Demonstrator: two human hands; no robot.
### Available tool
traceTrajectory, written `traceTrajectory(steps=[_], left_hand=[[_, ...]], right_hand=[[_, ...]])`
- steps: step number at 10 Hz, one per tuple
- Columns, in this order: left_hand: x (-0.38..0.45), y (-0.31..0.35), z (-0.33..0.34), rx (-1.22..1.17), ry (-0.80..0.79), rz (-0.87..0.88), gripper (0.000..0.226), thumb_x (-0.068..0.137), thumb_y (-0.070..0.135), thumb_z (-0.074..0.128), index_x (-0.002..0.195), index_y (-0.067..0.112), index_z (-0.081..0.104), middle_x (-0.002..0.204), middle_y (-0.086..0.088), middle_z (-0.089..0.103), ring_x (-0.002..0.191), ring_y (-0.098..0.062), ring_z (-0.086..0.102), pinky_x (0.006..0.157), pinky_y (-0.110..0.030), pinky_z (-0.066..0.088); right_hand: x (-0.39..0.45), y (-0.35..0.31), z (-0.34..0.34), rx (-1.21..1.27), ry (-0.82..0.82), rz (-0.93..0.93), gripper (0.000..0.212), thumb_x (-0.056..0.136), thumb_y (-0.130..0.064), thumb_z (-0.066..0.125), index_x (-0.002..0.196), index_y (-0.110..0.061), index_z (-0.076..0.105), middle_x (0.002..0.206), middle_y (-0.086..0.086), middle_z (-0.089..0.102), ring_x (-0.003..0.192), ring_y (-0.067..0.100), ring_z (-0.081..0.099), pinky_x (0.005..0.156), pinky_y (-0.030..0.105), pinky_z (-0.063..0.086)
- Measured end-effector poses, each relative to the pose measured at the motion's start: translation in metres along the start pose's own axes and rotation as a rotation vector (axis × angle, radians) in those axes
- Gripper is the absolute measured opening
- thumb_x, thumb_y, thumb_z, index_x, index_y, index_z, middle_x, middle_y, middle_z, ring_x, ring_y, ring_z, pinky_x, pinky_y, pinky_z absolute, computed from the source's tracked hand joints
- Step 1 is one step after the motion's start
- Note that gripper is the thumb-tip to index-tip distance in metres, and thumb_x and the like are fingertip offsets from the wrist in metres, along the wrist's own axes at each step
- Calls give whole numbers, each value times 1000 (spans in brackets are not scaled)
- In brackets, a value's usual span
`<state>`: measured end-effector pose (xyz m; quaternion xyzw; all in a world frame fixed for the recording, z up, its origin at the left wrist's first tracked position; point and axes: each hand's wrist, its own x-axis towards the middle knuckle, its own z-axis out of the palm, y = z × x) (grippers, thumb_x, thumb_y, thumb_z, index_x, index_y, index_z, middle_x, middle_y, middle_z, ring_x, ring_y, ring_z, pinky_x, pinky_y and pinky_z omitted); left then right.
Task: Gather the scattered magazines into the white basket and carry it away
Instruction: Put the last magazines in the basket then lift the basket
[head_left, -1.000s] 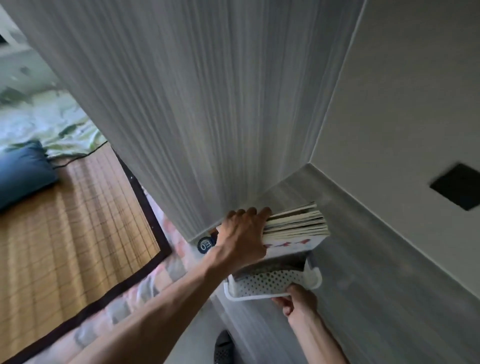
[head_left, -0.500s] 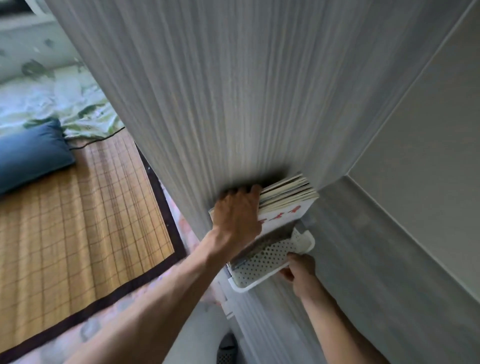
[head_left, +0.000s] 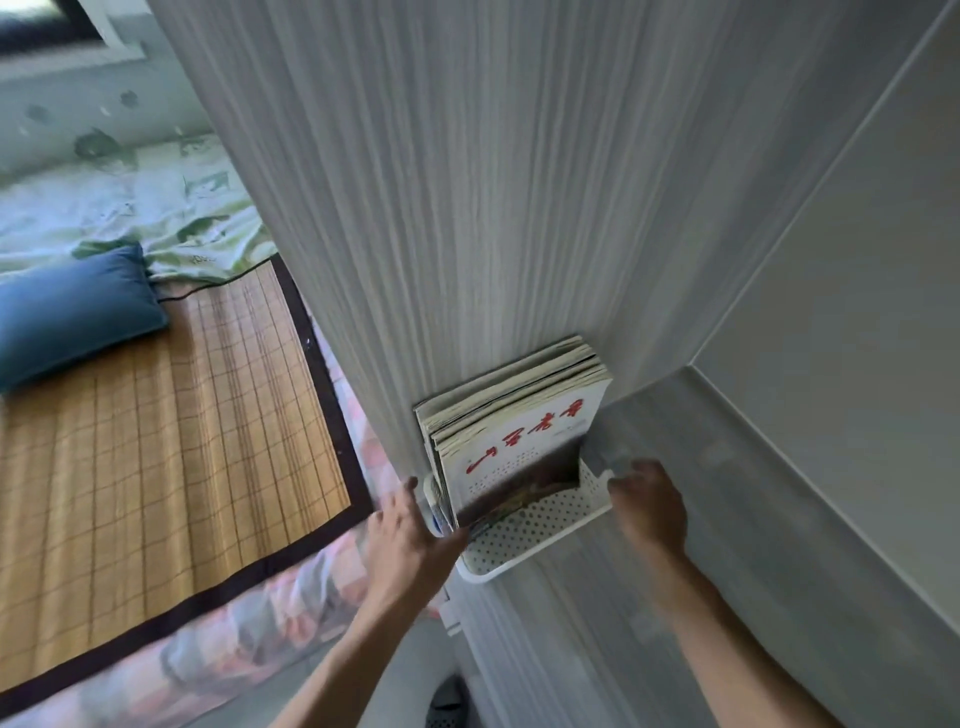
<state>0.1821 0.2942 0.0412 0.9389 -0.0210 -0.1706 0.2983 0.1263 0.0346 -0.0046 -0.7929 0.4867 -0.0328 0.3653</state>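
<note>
The magazines (head_left: 519, 426) are standing packed in the white basket (head_left: 540, 525) at lower centre. The left hand (head_left: 410, 525) is touching its side, fingers straight; the right hand (head_left: 649, 509) is gripping its rim, carrying probably remaining.

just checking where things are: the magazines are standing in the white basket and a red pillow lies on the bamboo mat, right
Not quite: the head view shows the pillow is blue, not red. The rest holds: the magazines stand in the white basket, and the pillow lies on the bamboo mat.

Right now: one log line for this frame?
stage: basket set by panel | magazines: upright in white basket | left hand: at left end | right hand: at right end
</note>
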Motion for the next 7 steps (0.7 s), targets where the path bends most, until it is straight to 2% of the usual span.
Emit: traceTrajectory(steps=[1, 2, 3, 4, 5, 6, 7], left_hand=[[20, 11, 11, -46, -131, -27, 85, 69, 39, 77, 138, 12, 35, 131, -14, 58, 115, -31, 54, 97, -45, 49], [45, 23, 23, -119, -118, -65, 64, 72, 30, 74, 125, 10, 43, 117, -16, 66, 102, -34, 64, 86, -46, 56], [56, 25, 26, -188, -107, -151, 54, 74, 21, 71, 122, 7, 49, 112, -19, 68, 99, -35, 66, 84, -45, 57], [70, 21, 25, -246, -119, -221, 51, 67, 19, 74, 114, 7, 60, 103, -18, 73, 93, -32, 70, 81, -42, 60], [72, 20, 23, -240, -144, -212, 56, 61, 26, 75, 112, 9, 62, 102, -17, 73, 92, -32, 70, 80, -42, 60], [65, 21, 16, -221, -182, -165, 58, 62, 32, 76, 115, 11, 60, 107, -15, 72, 96, -31, 68, 84, -42, 58], [51, 18, 9, -260, -182, -140, 62, 69, 29, 80, 123, 10, 56, 116, -14, 68, 104, -28, 64, 92, -42, 55]], right_hand=[[13, -31, -12, 137, -98, -182, 48, 82, -27, 71, 125, -23, 50, 111, -8, 61, 98, 20, 63, 70, 26, 44], [29, -68, -14, 331, -329, -208, 69, 74, -9, 76, 132, -28, 42, 113, -13, 57, 96, 11, 62, 63, 19, 48], [40, -82, -11, 432, -439, -177, 73, 69, 1, 74, 129, -29, 46, 114, -9, 64, 103, 13, 62, 70, 22, 49], [47, -89, -11, 406, -532, -169, 65, 70, 0, 73, 121, -33, 49, 109, -10, 64, 112, 17, 57, 72, 24, 46], [43, -89, -11, 365, -518, -150, 64, 73, -2, 74, 125, -28, 48, 116, -5, 64, 117, 20, 56, 80, 27, 47], [23, -93, -19, 352, -375, -96, 77, 77, -10, 75, 141, -21, 34, 138, 4, 52, 126, 27, 51, 93, 34, 44], [-12, -71, -33, 419, -268, -77, 81, 78, -15, 76, 144, -24, 30, 145, 2, 43, 127, 24, 48, 94, 34, 43]])
